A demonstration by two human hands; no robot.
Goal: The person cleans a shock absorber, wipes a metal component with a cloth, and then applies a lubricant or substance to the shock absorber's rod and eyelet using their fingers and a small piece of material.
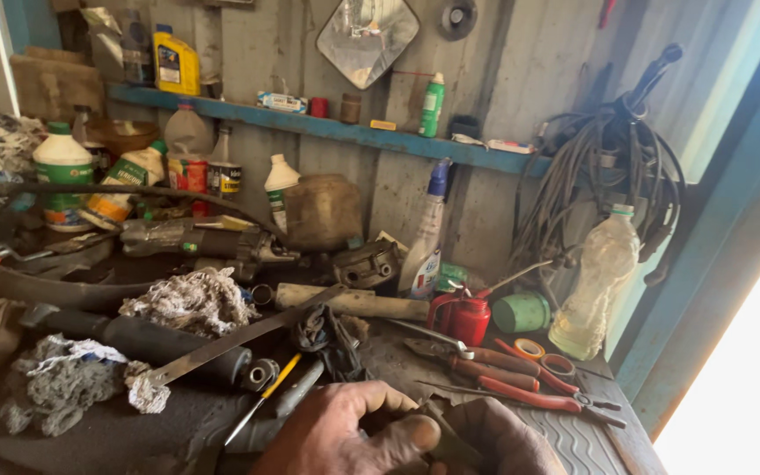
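Surveying from largest to smallest:

Room: corrugated metal wall point(248, 79) behind the fingers, with a blue shelf point(327, 130) of bottles high above them; bright doorway far to their right.
Bench: dark, grimy workbench point(591, 444) under the fingers, cluttered so that tools lie within reach.
Cables: black coil point(613, 167) hung on the wall, up and right of the fingers, off the working surface.
Black tube: long cylinder point(147, 339) left of the fingers, with a flat metal file point(239, 339) resting across it.
Rags: frayed cloth wads point(191, 299) further left, handy for wiping.
Plastic bottle: clear bottle point(595, 281) standing upright, right and beyond the fingers.
Oil can: red can point(466, 318) just beyond the fingers, spout pointing right.
Pliers: red-handled pair point(521, 378) lying flat just right of the fingers.
Left hand point(349, 435): fingers curled together, thumb pressed down, clamped on a small dark part point(437, 431) so it stays steady.
Right hand point(507, 440): touching the same part from the right; mostly cut off, finger position cannot be told.
Screwdriver: yellow-handled one point(266, 396) just left of the fingers.
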